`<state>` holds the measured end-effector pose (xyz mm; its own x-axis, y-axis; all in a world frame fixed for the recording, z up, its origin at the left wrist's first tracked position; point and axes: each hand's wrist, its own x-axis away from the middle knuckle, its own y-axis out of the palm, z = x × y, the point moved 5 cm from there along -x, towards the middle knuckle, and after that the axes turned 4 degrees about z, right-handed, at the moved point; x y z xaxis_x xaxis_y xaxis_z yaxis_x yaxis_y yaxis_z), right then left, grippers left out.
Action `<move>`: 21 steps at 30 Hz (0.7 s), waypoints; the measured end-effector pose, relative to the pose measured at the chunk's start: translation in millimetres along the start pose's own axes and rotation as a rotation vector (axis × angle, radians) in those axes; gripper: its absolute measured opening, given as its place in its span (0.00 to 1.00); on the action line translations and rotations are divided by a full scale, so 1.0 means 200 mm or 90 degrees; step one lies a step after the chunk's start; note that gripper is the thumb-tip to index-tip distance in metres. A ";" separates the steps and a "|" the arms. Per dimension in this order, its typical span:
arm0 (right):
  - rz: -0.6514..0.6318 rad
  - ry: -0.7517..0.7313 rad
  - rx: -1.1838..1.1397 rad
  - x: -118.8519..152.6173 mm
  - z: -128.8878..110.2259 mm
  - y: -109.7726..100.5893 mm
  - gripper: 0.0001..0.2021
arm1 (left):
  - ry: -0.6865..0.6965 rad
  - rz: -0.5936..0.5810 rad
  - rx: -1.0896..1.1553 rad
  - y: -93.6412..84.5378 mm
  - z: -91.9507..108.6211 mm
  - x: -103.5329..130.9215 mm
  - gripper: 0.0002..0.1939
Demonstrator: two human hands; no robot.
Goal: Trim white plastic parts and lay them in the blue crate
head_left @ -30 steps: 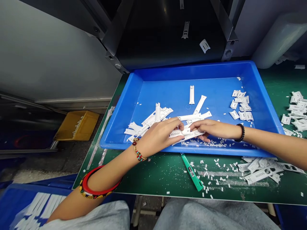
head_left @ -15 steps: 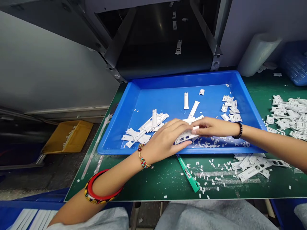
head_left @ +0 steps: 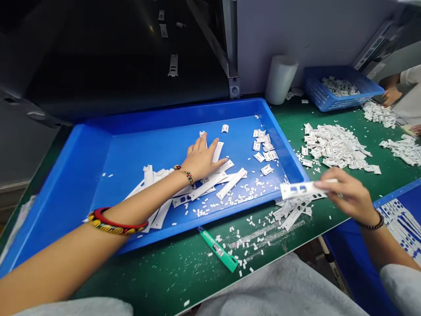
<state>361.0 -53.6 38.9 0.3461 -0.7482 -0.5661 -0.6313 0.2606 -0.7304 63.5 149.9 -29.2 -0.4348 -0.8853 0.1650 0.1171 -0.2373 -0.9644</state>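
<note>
My right hand pinches one white strip above the green table, just outside the blue tray. My left hand lies flat, fingers spread, on the loose strips in the tray. I think I am between sorting steps: next, the left fingers must close on one strip only.

Green tool: small label, print too blurred; nothing else legible

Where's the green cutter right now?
In the head view, the green cutter lies on the green table, just outside the blue tray's near rim, centre-bottom.
</note>
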 end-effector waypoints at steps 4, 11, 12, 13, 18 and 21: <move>0.015 -0.066 0.185 0.31 0.01 0.15 0.28 | 0.031 -0.042 -0.043 0.06 -0.01 -0.05 0.31; 0.019 -0.046 0.154 0.40 0.11 0.24 0.23 | 0.070 -0.053 -0.032 0.04 -0.11 0.01 0.22; 0.000 -0.049 0.147 0.40 0.13 0.25 0.23 | 0.063 -0.053 -0.031 0.04 -0.12 0.02 0.21; -0.018 -0.049 0.148 0.40 0.14 0.26 0.23 | 0.054 -0.049 -0.031 0.03 -0.14 0.03 0.20; -0.058 -0.036 0.181 0.42 0.19 0.28 0.21 | -0.022 -0.026 0.002 0.03 -0.18 0.05 0.30; -0.073 -0.029 0.160 0.42 0.20 0.28 0.22 | -0.032 -0.006 0.043 0.02 -0.14 -0.02 0.31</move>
<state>382.2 -78.5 -65.0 0.4394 -0.7549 -0.4869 -0.3962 0.3235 -0.8593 40.8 162.7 -38.9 -0.3916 -0.9013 0.1850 0.1747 -0.2703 -0.9468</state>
